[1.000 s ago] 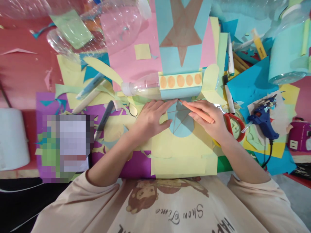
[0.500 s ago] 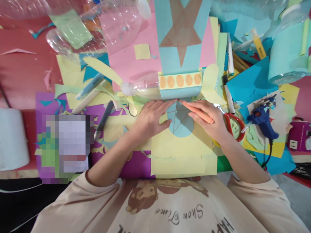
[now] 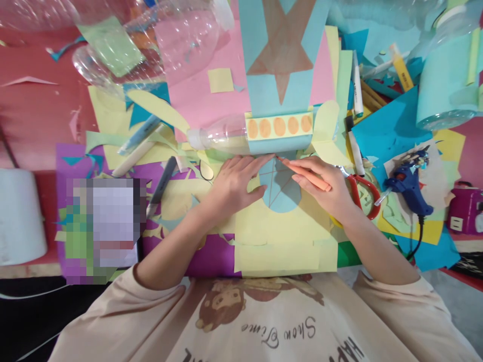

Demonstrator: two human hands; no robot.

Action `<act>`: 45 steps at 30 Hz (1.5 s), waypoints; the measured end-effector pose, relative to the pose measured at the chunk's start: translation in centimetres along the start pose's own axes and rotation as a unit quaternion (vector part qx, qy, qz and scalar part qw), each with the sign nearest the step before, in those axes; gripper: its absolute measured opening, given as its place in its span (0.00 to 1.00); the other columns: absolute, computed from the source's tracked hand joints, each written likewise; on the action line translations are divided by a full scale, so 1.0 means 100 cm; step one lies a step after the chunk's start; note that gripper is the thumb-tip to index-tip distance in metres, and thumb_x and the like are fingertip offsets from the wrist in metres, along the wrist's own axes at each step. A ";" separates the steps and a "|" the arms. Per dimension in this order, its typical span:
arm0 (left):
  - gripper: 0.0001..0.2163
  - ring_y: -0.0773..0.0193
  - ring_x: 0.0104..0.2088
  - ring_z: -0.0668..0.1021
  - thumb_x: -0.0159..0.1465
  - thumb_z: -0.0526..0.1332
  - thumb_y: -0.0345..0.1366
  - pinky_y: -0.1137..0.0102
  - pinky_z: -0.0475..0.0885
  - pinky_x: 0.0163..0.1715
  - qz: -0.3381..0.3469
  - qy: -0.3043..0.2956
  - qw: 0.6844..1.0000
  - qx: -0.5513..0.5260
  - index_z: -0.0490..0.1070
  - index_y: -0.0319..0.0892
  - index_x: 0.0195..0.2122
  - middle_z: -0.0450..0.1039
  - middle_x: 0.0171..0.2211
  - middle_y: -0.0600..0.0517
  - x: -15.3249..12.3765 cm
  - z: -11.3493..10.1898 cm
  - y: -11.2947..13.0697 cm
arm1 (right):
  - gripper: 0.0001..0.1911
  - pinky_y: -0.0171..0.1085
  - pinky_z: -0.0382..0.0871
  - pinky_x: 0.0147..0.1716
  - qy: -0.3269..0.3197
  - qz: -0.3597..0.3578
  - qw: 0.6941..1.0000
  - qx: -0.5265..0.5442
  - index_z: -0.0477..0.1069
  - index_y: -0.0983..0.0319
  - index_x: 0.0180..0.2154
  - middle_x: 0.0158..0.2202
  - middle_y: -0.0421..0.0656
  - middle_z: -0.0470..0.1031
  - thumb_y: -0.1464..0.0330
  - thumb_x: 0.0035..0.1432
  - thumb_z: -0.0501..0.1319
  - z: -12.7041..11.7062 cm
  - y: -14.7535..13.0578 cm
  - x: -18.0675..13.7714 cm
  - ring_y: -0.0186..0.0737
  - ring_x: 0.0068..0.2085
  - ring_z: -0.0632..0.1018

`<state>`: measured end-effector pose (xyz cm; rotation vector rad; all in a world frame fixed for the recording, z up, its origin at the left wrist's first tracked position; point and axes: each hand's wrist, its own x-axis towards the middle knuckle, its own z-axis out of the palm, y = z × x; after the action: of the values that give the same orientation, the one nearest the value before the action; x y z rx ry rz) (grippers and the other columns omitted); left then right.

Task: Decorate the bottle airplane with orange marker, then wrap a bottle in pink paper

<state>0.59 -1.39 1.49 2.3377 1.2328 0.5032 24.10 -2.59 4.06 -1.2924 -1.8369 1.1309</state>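
Note:
My right hand (image 3: 320, 181) is closed around an orange marker pen (image 3: 311, 177), its tip at the upper part of a blue paper circle (image 3: 284, 198). Thin brown lines cross the circle, forming part of a star. My left hand (image 3: 236, 183) lies flat with fingers stretched out, its index fingertip on the circle's upper edge close to the pen tip. Under the circle is a pale yellow sheet (image 3: 283, 251). Just beyond the hands lies a clear plastic bottle (image 3: 226, 133) wrapped in blue paper, with a yellow strip (image 3: 279, 125) of orange dots.
Red-handled scissors (image 3: 368, 198) and a blue glue gun (image 3: 409, 188) lie on the right. A blue sheet with a brown star (image 3: 281, 50) is at the back. Several markers and paper scraps surround the hands; large clear bottles (image 3: 181, 40) are back left, a blurred-out phone-like screen (image 3: 113, 216) left.
The pen tip has shifted very slightly at the circle's upper edge. Both hands otherwise stay in nearly the same place.

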 end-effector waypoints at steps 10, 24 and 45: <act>0.25 0.61 0.35 0.71 0.62 0.59 0.34 0.66 0.66 0.40 -0.009 -0.013 1.000 -0.001 0.62 0.42 0.62 0.69 0.33 0.53 0.000 -0.001 0.000 | 0.11 0.39 0.74 0.46 -0.016 0.026 0.999 -0.011 0.74 0.56 0.47 0.46 0.42 0.80 0.66 0.63 0.61 -0.004 -0.004 -0.001 0.41 0.47 0.80; 0.25 0.61 0.35 0.71 0.63 0.58 0.35 0.66 0.66 0.41 -0.008 -0.021 1.000 0.001 0.61 0.41 0.62 0.68 0.33 0.53 0.001 -0.001 -0.001 | 0.06 0.34 0.67 0.35 -0.033 0.002 0.999 -0.024 0.75 0.61 0.39 0.34 0.41 0.78 0.68 0.62 0.60 -0.010 -0.008 -0.002 0.34 0.34 0.76; 0.24 0.62 0.34 0.71 0.63 0.58 0.35 0.66 0.67 0.42 0.001 -0.010 1.000 -0.005 0.62 0.41 0.61 0.68 0.33 0.53 0.001 -0.002 0.000 | 0.10 0.32 0.56 0.23 -0.051 0.091 0.994 -0.023 0.70 0.62 0.24 0.21 0.37 0.70 0.68 0.57 0.57 -0.017 -0.016 -0.006 0.30 0.23 0.67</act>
<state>0.49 -1.28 1.65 2.3300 1.2167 0.4830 25.05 -2.91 6.26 -1.4768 -1.8572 1.2783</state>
